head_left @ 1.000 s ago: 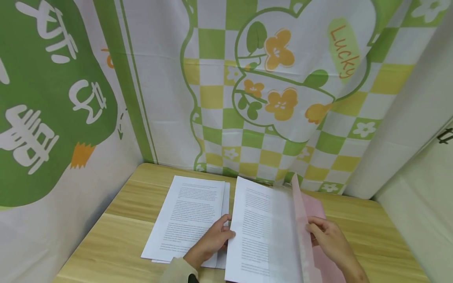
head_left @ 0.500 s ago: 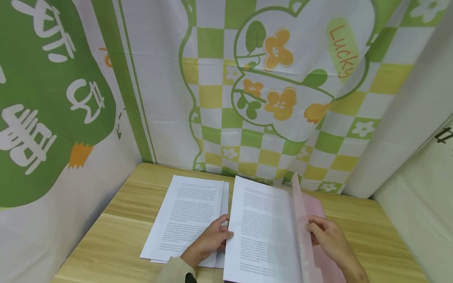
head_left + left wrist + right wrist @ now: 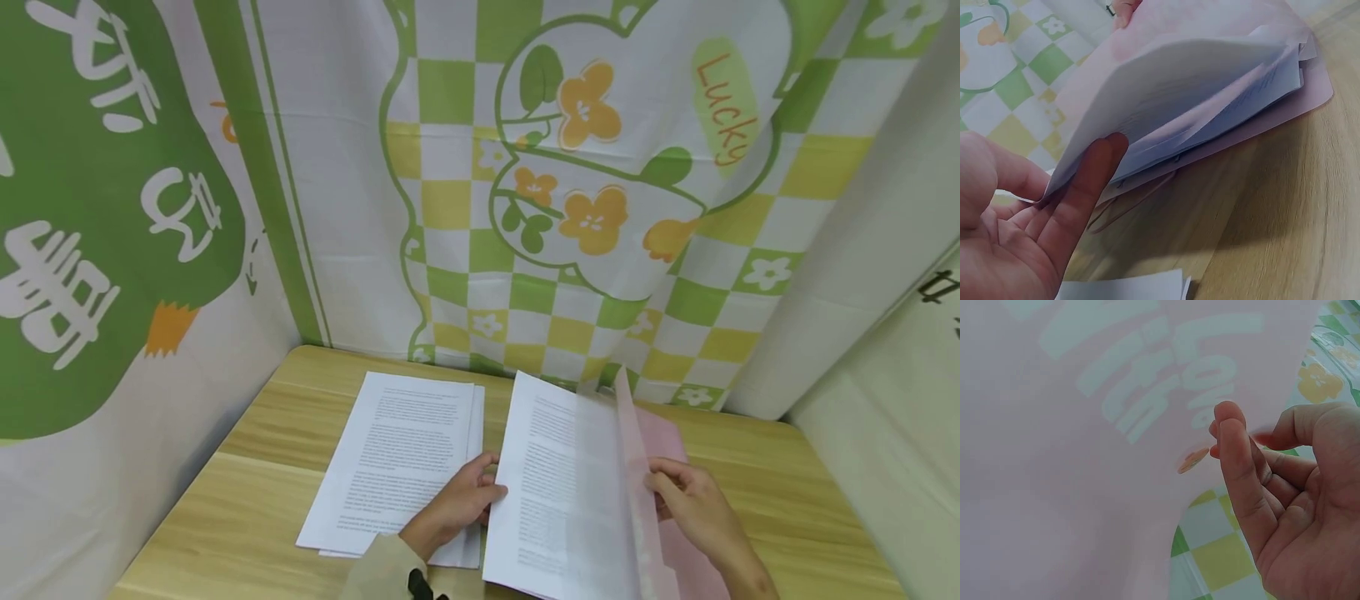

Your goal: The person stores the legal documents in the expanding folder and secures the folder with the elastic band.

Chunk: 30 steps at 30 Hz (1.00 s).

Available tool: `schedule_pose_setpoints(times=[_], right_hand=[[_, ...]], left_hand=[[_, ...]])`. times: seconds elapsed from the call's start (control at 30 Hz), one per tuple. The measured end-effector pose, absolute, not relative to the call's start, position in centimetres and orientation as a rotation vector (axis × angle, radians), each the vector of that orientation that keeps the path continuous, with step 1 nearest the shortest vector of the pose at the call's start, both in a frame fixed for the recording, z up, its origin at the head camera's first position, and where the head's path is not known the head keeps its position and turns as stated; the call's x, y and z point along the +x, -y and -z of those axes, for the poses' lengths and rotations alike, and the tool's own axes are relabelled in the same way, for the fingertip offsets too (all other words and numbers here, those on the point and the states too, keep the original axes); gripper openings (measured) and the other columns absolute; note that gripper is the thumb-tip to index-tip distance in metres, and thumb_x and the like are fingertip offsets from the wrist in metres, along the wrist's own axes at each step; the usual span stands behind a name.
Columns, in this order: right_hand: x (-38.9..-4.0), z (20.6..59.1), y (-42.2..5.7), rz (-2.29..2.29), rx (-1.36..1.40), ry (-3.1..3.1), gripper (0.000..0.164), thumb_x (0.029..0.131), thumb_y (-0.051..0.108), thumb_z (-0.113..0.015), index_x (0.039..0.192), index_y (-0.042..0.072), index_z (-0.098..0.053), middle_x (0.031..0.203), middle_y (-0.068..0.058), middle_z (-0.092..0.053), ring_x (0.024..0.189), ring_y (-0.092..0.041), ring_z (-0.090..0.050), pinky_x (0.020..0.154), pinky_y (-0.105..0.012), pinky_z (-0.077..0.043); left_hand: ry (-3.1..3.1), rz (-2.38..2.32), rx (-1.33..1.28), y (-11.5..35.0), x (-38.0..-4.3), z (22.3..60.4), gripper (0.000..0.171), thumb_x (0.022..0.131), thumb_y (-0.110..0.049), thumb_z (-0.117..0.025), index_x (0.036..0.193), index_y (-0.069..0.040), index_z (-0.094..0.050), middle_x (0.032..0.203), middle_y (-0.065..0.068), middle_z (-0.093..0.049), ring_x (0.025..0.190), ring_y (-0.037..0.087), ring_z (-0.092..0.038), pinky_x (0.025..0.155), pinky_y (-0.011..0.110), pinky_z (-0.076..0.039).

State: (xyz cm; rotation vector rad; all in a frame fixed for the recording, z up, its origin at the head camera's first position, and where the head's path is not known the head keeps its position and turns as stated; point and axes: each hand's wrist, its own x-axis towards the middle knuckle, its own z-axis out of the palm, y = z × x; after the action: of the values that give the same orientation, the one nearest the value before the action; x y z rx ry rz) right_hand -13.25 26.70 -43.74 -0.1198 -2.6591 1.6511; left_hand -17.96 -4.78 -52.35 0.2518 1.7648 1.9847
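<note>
Printed sheets (image 3: 551,492) stand tilted, their right part tucked behind the raised translucent cover of a pink folder (image 3: 637,500). My left hand (image 3: 459,504) pinches their left edge between thumb and fingers. At the folder's cover edge, my right hand (image 3: 693,508) grips with thumb and fingertips. In the left wrist view more papers (image 3: 1260,94) show inside the folder (image 3: 1319,87), below the held sheet (image 3: 1166,75). The right wrist view shows pale lettering on the pink cover (image 3: 1054,475) beside the right hand (image 3: 1291,481).
A printed paper stack (image 3: 405,450) lies on the wooden table (image 3: 255,492), left of the folder and under my left forearm. Patterned green and white curtains (image 3: 450,167) rise right behind the table's back edge. An elastic cord (image 3: 1138,206) loops out beneath the folder.
My left hand has shifted slightly right with the sheets, whose left edge now stands nearer the pink folder. The right hand stays on the folder's cover.
</note>
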Motion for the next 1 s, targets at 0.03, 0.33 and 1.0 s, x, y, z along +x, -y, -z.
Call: schedule_pose_setpoints(times=[0.03,0.33,1.0], right_hand=[[-13.3,43.7,-26.7,-1.649,-0.123,2.66,0.028,0.099,0.004,-0.059,0.12,-0.013,-0.066,0.082,-0.008,-0.062,0.067,-0.015,-0.062,0.064,-0.03,-0.058],[-13.2,43.6,-26.5,-1.628,-0.13,2.667,0.028,0.099,0.006,-0.059,0.12,-0.012,-0.067,0.081,-0.009,-0.063,0.067,-0.016,-0.063,0.065,-0.03,-0.057],[-13.2,43.8,-26.7,-1.64,-0.156,2.662,0.028,0.1,0.006,-0.06,0.121,-0.01,-0.068,0.084,-0.009,-0.064,0.069,-0.015,-0.063,0.066,-0.03,-0.058]], left_hand=[[-1.764,-1.989,0.251,4.7,-18.0,52.3,0.044,0.097,0.002,-0.056,0.14,0.001,-0.049,0.096,0.013,-0.072,0.077,0.02,-0.069,0.059,0.028,-0.053],[-1.737,-1.984,0.247,3.1,-17.8,52.3,0.038,0.098,0.003,-0.055,0.135,-0.002,-0.051,0.096,0.013,-0.071,0.076,0.021,-0.069,0.058,0.028,-0.054],[-1.684,-2.023,0.275,-1.2,-16.9,52.8,0.036,0.095,0.009,-0.058,0.128,-0.003,-0.054,0.091,0.013,-0.071,0.067,0.02,-0.066,0.057,0.031,-0.057]])
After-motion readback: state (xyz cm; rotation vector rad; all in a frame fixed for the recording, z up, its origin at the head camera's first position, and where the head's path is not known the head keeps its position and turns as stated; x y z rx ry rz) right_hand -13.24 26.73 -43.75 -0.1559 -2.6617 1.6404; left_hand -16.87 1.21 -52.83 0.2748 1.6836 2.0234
